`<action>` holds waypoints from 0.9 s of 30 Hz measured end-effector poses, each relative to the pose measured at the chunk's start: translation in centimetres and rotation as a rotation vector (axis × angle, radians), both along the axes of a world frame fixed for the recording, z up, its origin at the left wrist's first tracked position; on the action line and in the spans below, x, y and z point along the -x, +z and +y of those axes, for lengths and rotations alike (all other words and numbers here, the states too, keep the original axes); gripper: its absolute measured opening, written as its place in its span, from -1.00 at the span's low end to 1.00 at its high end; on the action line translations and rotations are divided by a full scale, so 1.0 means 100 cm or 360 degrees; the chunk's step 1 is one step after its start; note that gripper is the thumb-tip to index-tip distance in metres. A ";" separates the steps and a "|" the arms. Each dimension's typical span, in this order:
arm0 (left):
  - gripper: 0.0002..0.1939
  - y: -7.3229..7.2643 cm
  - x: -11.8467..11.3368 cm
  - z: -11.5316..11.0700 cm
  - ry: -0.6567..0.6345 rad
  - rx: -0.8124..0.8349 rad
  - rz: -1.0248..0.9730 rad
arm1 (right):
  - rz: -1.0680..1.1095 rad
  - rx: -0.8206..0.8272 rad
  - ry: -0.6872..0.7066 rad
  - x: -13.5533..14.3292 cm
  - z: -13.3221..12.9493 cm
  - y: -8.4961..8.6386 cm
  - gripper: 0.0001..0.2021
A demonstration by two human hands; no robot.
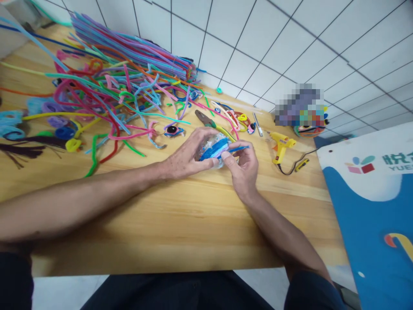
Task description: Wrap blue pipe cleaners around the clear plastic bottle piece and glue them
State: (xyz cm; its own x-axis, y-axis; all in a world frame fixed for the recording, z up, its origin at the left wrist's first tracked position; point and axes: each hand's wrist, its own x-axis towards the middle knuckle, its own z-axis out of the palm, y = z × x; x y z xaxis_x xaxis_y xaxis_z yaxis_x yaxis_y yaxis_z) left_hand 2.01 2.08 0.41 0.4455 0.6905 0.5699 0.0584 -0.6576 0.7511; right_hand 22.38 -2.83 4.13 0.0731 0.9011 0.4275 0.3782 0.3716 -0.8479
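Between my hands, a little above the wooden table (180, 224), is a rounded clear plastic piece (206, 145) with blue and pale strips across it. My left hand (193, 155) is wrapped round its left side, the thumb along the lower edge. My right hand (243, 168) pinches a blue pipe cleaner (239, 149) at the right side of the piece, thumb pressed against the strips. Just behind my hands lie pliers (206, 119) with yellow-green handles, partly covered by the left hand. A small ornament with a black eye (172, 130) rests left of the pliers.
A thick bundle of pipe cleaners (129, 45) lies along the tiled wall, with a tangle of loose ones (106, 99) in front. To the right are a yellow glue gun (282, 145) with its cord, a pen-like tool (258, 125) and a blue printed board (371, 215).
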 end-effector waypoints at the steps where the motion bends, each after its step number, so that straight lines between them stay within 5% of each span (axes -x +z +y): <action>1: -0.34 -0.001 0.000 0.000 -0.0006 0.0000 -0.0016 | -0.0012 -0.0008 0.0002 0.000 0.000 0.000 -0.82; 14: -0.16 0.005 0.006 0.000 0.0018 0.0012 0.0081 | -0.0010 -0.0095 0.0042 -0.001 0.000 -0.001 -0.81; 27: -0.30 -0.001 0.002 0.002 0.0115 -0.0066 0.0118 | -0.0029 -0.0073 0.0058 -0.003 0.004 -0.004 -0.82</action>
State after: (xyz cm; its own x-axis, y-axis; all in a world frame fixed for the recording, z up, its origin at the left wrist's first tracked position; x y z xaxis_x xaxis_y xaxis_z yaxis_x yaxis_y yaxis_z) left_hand 1.77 2.32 0.35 0.4375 0.6988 0.5659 0.1609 -0.6800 0.7153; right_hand 22.71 -2.38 3.74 0.0325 0.8825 0.4692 0.3789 0.4235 -0.8228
